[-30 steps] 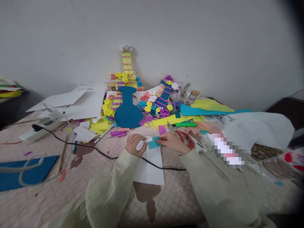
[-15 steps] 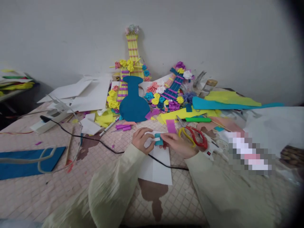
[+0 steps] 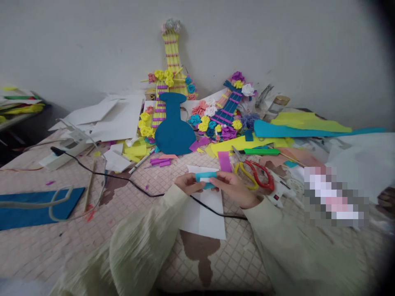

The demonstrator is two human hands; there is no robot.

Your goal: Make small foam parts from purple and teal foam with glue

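Observation:
Between my two hands is a small piece of light-blue paper [image 3: 211,175] with a narrow white strip [image 3: 204,179] across its middle. My left hand [image 3: 189,183] pinches its left end between thumb and fingers. On the right end, my right hand [image 3: 236,187] grips with its thumb over the paper's front. Both hands hover over a creased white sheet [image 3: 210,224] on the table. A black cable [image 3: 212,211] crosses that sheet. Just beyond my right hand lie a purple paper piece [image 3: 224,161] and red-and-yellow-handled scissors [image 3: 259,174].
A dark-blue guitar-shaped cutout [image 3: 175,137] stands behind, near decorated paper instruments [image 3: 226,109] with flowers. A green cutter [image 3: 261,151] and white glue gun [image 3: 282,191] lie to the right. On the left are a power strip [image 3: 63,155] and a blue sheet [image 3: 33,211].
The light-blue paper now spreads wider between my hands, and my left fingers have shifted from above it to its left end. The view has moved slightly.

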